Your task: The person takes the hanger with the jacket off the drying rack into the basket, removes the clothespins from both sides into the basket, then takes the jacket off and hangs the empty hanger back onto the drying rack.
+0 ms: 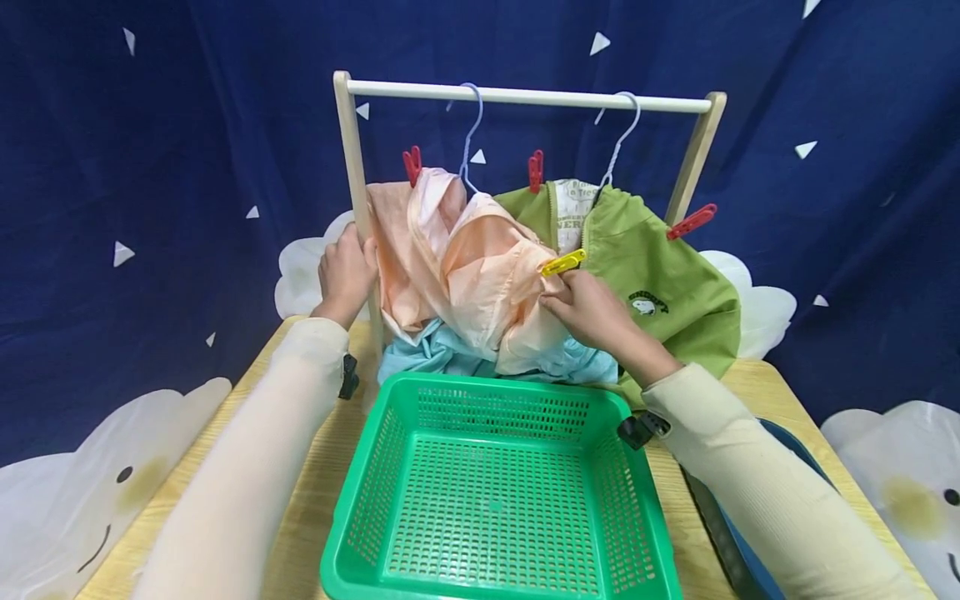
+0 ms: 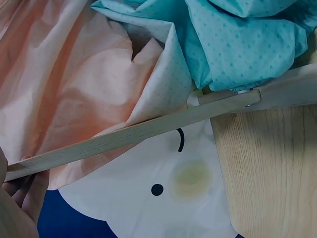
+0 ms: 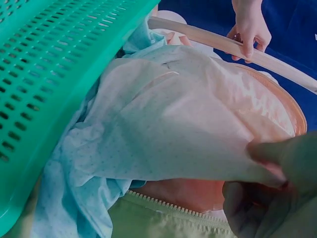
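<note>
Care is needed: left hand (image 1: pixel 345 275) grips the wooden rack post (image 1: pixel 352 167) steady, right hand (image 1: pixel 592 312) pinches the yellow plastic clothespin (image 1: pixel 562 263) on the peach cloth garment (image 1: pixel 472 275).

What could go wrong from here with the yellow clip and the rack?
1. The right hand pinches the peach garment at the yellow clip; a tug could tear the thin fabric or fling the clip.
2. Only the left hand steadies the rack post; a hard pull might tip the rack.
3. The garment may miss the green basket.
</note>
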`<state>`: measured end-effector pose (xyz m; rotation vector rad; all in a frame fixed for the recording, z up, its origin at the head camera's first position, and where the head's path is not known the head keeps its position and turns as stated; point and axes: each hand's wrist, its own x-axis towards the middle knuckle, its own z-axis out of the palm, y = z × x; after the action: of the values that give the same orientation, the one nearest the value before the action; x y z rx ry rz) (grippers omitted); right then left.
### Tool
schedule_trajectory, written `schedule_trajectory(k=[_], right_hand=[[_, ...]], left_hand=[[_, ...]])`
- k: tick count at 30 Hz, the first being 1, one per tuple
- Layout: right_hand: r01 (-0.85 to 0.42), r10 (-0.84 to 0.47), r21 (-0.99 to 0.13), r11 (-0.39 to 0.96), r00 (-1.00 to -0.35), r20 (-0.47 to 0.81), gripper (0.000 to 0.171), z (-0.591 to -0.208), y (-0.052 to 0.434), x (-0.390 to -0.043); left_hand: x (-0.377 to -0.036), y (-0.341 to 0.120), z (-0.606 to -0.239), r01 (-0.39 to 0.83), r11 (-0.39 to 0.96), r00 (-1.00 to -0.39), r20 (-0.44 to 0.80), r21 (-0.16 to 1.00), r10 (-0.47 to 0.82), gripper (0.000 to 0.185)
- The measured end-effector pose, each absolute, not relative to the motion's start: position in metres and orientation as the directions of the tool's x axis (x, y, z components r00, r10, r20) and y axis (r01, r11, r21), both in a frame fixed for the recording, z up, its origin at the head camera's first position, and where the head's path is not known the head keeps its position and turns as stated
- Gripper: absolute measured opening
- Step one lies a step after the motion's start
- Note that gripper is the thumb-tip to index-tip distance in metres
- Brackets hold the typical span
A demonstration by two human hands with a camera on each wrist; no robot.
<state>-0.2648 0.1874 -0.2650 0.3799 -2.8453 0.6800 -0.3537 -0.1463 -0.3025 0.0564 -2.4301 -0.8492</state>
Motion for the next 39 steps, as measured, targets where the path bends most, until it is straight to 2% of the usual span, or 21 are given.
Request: schedule_trajectory(k=[2, 4, 10, 13, 22, 27, 35, 39], right_hand=[[-0.314, -0.220, -0.432, 0.845, -0.942, 0.254, 0.016, -0.262, 0.186, -0.268], [-0.350, -0.250, -0.449, 0.822, -0.931, 0.267, 0.016, -0.258, 0.185, -0.272], [-0.386, -0.318, -0.568, 0.727, -0.922, 0.220, 0.044, -0.257, 0.180, -0.279], [-0.367, -0.328, -0.620, 0.693, -0.927, 0.182, 0.053, -0.260, 0.177, -0.281], [-0.219, -0.289, -0.607, 0.764, -0.957, -0.017, 0.055, -0.257, 0.180, -0.281], [-0.276, -0.316, -0.588, 0.760, -0.948, 0.036, 0.053, -0.263, 0.180, -0.287], [-0.392, -0.366, -0.592, 0.704, -0.915, 0.171, 0.036, -0.272, 0.179, -0.293], [-0.415, -0.382, -0.594, 0.689, -0.905, 0.188, 0.037, -0.274, 0.178, -0.293]], left_hand=[[-0.353, -0.146, -0.302, 0.137, 0.799, -0.842, 0.493, 0.586, -0.218, 0.028], [-0.353, -0.145, -0.301, 0.131, 0.800, -0.841, 0.493, 0.586, -0.224, 0.029], [-0.353, -0.145, -0.301, 0.121, 0.796, -0.843, 0.485, 0.593, -0.233, 0.029], [-0.353, -0.145, -0.301, 0.123, 0.800, -0.842, 0.489, 0.587, -0.229, 0.029], [-0.353, -0.144, -0.302, 0.153, 0.793, -0.847, 0.492, 0.589, -0.202, 0.031], [-0.352, -0.146, -0.303, 0.166, 0.791, -0.846, 0.497, 0.589, -0.192, 0.030], [-0.354, -0.147, -0.303, 0.167, 0.784, -0.855, 0.483, 0.598, -0.187, 0.032], [-0.354, -0.148, -0.304, 0.161, 0.781, -0.857, 0.478, 0.603, -0.192, 0.032]])
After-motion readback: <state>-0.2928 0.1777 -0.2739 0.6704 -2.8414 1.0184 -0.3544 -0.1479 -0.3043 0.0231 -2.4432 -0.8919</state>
